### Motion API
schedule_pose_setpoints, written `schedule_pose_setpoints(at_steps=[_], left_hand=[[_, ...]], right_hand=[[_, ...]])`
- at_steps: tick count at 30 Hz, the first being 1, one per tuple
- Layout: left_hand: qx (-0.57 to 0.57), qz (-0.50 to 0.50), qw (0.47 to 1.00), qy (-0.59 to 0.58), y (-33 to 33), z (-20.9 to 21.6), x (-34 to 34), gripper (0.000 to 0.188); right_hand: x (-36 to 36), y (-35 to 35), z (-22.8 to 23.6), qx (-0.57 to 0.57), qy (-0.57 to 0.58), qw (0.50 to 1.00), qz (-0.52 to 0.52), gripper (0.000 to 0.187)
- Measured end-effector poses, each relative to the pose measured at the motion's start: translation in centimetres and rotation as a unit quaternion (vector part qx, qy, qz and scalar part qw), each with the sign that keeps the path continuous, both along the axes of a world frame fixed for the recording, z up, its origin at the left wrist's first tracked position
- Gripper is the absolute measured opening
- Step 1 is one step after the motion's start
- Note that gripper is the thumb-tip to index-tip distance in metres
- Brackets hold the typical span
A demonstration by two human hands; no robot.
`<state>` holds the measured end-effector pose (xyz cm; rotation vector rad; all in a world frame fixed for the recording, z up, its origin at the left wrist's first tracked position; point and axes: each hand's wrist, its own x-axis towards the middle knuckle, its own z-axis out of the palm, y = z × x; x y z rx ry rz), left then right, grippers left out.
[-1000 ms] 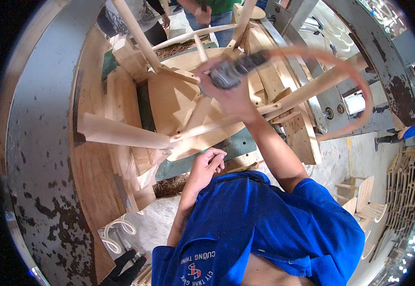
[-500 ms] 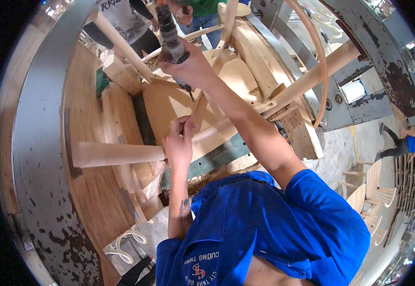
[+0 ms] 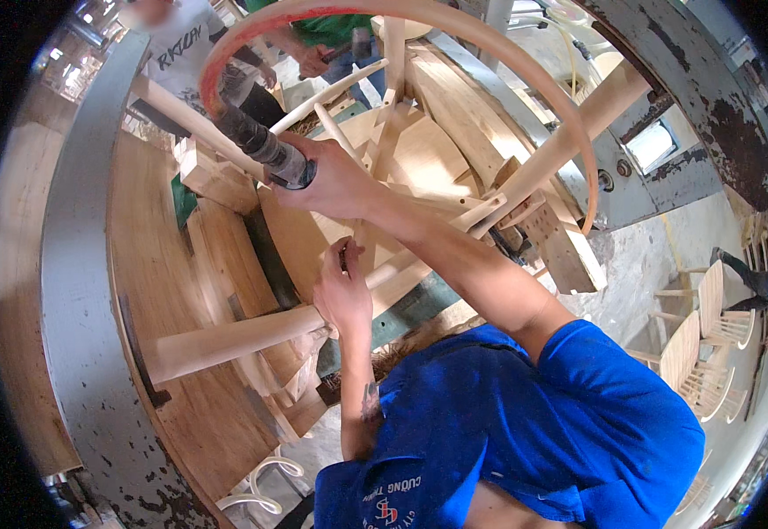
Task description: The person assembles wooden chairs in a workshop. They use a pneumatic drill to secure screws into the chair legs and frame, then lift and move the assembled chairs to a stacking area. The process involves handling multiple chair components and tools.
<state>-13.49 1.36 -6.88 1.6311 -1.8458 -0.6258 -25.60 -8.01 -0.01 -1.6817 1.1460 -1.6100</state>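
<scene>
My right hand (image 3: 338, 179) is wrapped round a dark, worn air screwdriver (image 3: 269, 148), held above an upturned wooden chair. A hose (image 3: 489, 40), red near the tool and tan further on, loops from it over to the right. The tool's tip is hidden behind my hand. Lower down, my left hand (image 3: 345, 291) is curled beside the chair's round wooden leg (image 3: 234, 342). Something small and dark shows between its fingers, too small to name. Under both hands lies the pale seat panel (image 3: 291, 247), with slim rails (image 3: 340, 128) crossing above it.
Grey steel beams with chipped paint (image 3: 80, 264) flank the work, and wooden blocks (image 3: 216, 176) sit around the chair. Beyond it stand two people, one gripping a hammer-like tool (image 3: 362, 44). Wooden chairs (image 3: 697, 353) stand on the floor at right, where another person is partly visible.
My right hand and the screwdriver have come down and tilted leftward; the hose now arches across the top. My left hand stays curled near the leg. The whole view has shifted a little.
</scene>
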Motion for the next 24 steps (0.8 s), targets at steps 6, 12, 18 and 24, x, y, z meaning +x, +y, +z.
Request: schedule_pose_setpoints(at_steps=[6,12,18,24], left_hand=[[-0.03,0.003,1.0,0.003,0.1,-0.4,-0.1,0.023],[-0.033,-0.009,0.999,0.006,0.4,0.4,-0.6,0.024],[0.056,-0.04,0.997,0.039,-0.8,-0.3,0.4,0.027],[0.068,0.001,0.998,-0.006,-0.7,0.4,-0.2,0.026]], right_hand=[[-0.4,0.0,0.0,0.009,-0.029,0.999,-0.026,0.041],[-0.7,0.6,0.1,-0.054,-0.009,0.997,-0.047,0.051],[-1.0,2.1,-0.7,-0.051,-0.012,0.997,-0.047,0.033],[-0.9,1.5,0.0,-0.042,-0.057,0.997,0.001,0.026]])
